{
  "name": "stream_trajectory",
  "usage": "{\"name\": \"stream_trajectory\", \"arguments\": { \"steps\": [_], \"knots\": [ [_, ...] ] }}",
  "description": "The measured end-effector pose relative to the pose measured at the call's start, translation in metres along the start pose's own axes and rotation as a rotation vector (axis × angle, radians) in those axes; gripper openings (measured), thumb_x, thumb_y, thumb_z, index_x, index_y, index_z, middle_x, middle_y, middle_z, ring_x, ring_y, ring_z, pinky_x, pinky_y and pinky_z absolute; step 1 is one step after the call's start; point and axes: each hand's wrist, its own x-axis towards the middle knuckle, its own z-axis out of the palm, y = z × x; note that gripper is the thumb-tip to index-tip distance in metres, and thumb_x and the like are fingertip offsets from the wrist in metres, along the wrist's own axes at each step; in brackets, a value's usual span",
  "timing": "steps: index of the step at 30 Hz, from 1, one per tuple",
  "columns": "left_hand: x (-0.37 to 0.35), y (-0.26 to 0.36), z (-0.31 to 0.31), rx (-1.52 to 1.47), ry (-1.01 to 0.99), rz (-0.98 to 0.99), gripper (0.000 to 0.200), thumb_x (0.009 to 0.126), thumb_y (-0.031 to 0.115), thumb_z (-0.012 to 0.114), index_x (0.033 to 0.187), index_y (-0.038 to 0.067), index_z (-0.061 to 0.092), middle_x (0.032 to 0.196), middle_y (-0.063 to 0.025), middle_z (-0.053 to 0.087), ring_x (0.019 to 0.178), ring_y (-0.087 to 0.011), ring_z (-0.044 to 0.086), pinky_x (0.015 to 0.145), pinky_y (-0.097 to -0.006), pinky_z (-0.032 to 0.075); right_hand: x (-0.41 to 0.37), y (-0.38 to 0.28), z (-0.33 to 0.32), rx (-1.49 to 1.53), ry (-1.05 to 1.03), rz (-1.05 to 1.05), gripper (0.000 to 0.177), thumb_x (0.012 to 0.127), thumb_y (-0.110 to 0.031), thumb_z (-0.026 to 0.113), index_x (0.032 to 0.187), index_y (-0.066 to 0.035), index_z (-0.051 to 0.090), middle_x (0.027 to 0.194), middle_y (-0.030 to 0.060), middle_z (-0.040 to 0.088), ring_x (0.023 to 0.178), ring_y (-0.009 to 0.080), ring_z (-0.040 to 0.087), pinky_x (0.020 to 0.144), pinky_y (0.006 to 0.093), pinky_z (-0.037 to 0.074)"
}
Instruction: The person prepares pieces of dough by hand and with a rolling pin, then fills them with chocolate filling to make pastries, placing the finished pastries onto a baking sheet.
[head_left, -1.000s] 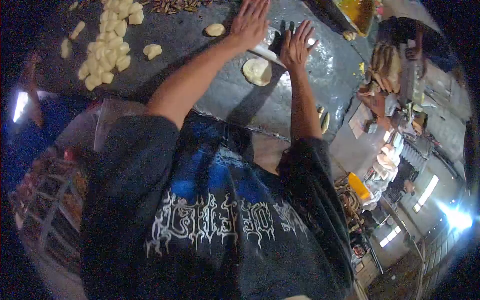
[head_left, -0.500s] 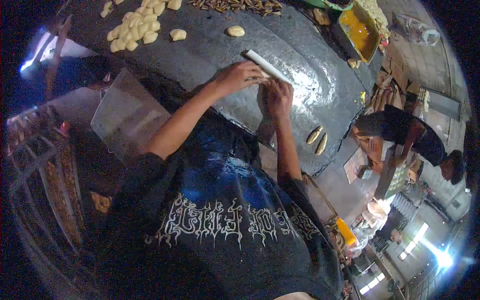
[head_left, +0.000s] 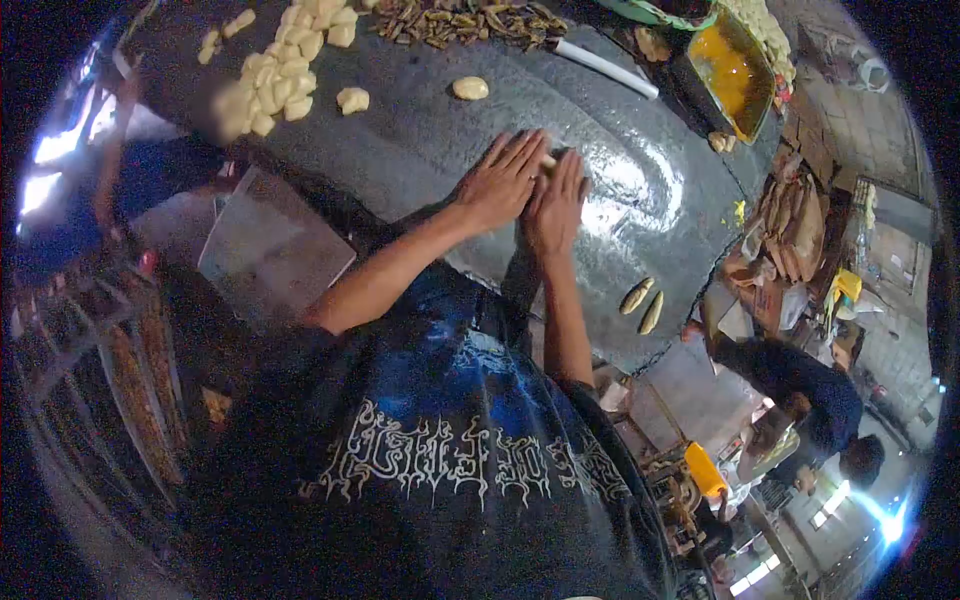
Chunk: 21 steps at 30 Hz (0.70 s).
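The dough piece (head_left: pixel 548 160) sits just above the middle of the frame, and only a pale sliver of it shows between your two hands; the rest is hidden beneath them. Your left hand (head_left: pixel 500 182) lies flat over it with the fingers stretched out and held close together, palm down on the dark, shiny bench (head_left: pixel 650 205). Your right hand (head_left: pixel 556 200) lies just beside it, touching it along the fingers, equally flat. Neither grip pinches anything: both are spread flat and press down.

Right of your right forearm, near the bench's lower edge, two rolled pieces (head_left: pixel 644 304) lie side by side. Above your hands a small dough ball (head_left: pixel 470 88) rests alone, with another lump (head_left: pixel 352 99) to its left. Further to the upper left is a heap of dough lumps (head_left: pixel 275 75). Along the top edge runs a band of brown strips (head_left: pixel 460 20), and a white stick (head_left: pixel 605 68) lies slanted just right of it. In the upper right stands a tray of yellow filling (head_left: pixel 735 70). At the lower right another person (head_left: pixel 800 385) bends over, well apart from the bench.
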Motion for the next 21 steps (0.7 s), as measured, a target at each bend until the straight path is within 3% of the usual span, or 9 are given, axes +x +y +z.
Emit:
{"name": "stream_trajectory", "arguments": {
  "steps": [3, 6, 7, 9, 10, 12, 15, 19, 21],
  "knots": [
    [0.062, -0.019, -0.009, -0.362, -0.072, -0.195, 0.071, 0.095, 0.034, 0.060, 0.147, -0.008, 0.038, 0.154, -0.0267, 0.040, 0.145, -0.0401, 0.035, 0.121, -0.0491, 0.026, 0.036, 0.033, 0.010, 0.031, 0.003, 0.132, 0.066, 0.102, -0.036, 0.043, 0.154, 0.003, 0.032, 0.163, 0.0220, 0.028, 0.153, 0.0350, 0.021, 0.123, 0.0560, 0.007],
    [0.077, -0.038, 0.000, -0.587, 0.001, -0.224, 0.089, 0.074, 0.043, 0.081, 0.139, -0.007, 0.046, 0.143, -0.0330, 0.046, 0.137, -0.0483, 0.041, 0.117, -0.0519, 0.032, 0.053, 0.025, -0.011, 0.022, -0.080, 0.264, 0.069, 0.099, -0.038, 0.053, 0.149, 0.006, 0.038, 0.144, 0.0282, 0.048, 0.131, 0.0396, 0.049, 0.105, 0.0495, 0.039],
    [0.073, -0.044, -0.013, -0.637, 0.007, -0.188, 0.087, 0.073, 0.041, 0.081, 0.137, -0.007, 0.048, 0.142, -0.0321, 0.047, 0.135, -0.0481, 0.042, 0.116, -0.0514, 0.034, 0.054, 0.026, -0.019, 0.051, -0.084, 0.262, 0.068, 0.098, -0.039, 0.057, 0.147, 0.008, 0.041, 0.137, 0.0300, 0.055, 0.122, 0.0406, 0.059, 0.097, 0.0474, 0.050],
    [0.056, -0.065, 0.017, -0.662, 0.034, -0.052, 0.064, 0.089, 0.033, 0.068, 0.138, -0.003, 0.049, 0.144, -0.0277, 0.048, 0.137, -0.0436, 0.043, 0.119, -0.0488, 0.031, 0.051, 0.017, -0.029, -0.083, -0.012, -0.151, 0.059, 0.100, -0.029, 0.059, 0.147, 0.004, 0.043, 0.139, 0.0295, 0.053, 0.127, 0.0468, 0.054, 0.105, 0.0520, 0.045],
    [0.041, -0.062, 0.017, -0.588, 0.143, 0.012, 0.047, 0.098, 0.025, 0.057, 0.137, -0.001, 0.051, 0.146, -0.0241, 0.048, 0.139, -0.0381, 0.043, 0.120, -0.0489, 0.031, 0.043, 0.025, -0.023, -0.061, -0.042, -0.155, 0.055, 0.098, -0.023, 0.060, 0.145, 0.001, 0.046, 0.136, 0.0274, 0.055, 0.124, 0.0451, 0.055, 0.103, 0.0515, 0.046],
    [0.029, -0.064, 0.001, -0.620, 0.110, 0.000, 0.041, 0.099, 0.014, 0.055, 0.137, 0.002, 0.051, 0.148, -0.0228, 0.045, 0.142, -0.0395, 0.039, 0.118, -0.0496, 0.033, 0.029, 0.041, -0.008, -0.016, -0.103, -0.161, 0.048, 0.095, -0.013, 0.062, 0.141, -0.003, 0.053, 0.131, 0.0231, 0.058, 0.118, 0.0418, 0.057, 0.099, 0.0505, 0.048],
    [0.026, -0.062, -0.024, -0.674, 0.076, -0.072, 0.038, 0.098, 0.010, 0.055, 0.136, 0.003, 0.052, 0.146, -0.0202, 0.047, 0.141, -0.0376, 0.040, 0.118, -0.0480, 0.035, 0.049, 0.045, -0.027, 0.142, -0.350, 0.064, 0.042, 0.093, -0.006, 0.062, 0.135, -0.002, 0.057, 0.131, 0.0235, 0.057, 0.114, 0.0399, 0.059, 0.094, 0.0486, 0.049],
    [0.020, -0.066, -0.011, -0.633, 0.031, -0.103, 0.047, 0.095, 0.009, 0.057, 0.141, 0.004, 0.050, 0.150, -0.0177, 0.045, 0.139, -0.0373, 0.043, 0.117, -0.0476, 0.036, 0.077, 0.044, -0.048, 0.253, -0.640, 0.051, 0.025, 0.096, -0.009, 0.064, 0.118, 0.002, 0.064, 0.104, 0.0185, 0.067, 0.098, 0.0318, 0.065, 0.083, 0.0413, 0.052],
    [0.025, -0.064, -0.009, -0.610, 0.076, -0.106, 0.040, 0.094, 0.006, 0.059, 0.134, 0.002, 0.054, 0.143, -0.0176, 0.049, 0.136, -0.0366, 0.046, 0.114, -0.0468, 0.039, 0.054, 0.074, -0.037, 0.465, -0.685, 0.252, 0.023, 0.096, -0.013, 0.066, 0.113, 0.002, 0.065, 0.097, 0.0138, 0.068, 0.095, 0.0261, 0.065, 0.080, 0.0390, 0.052]
  ]
}}
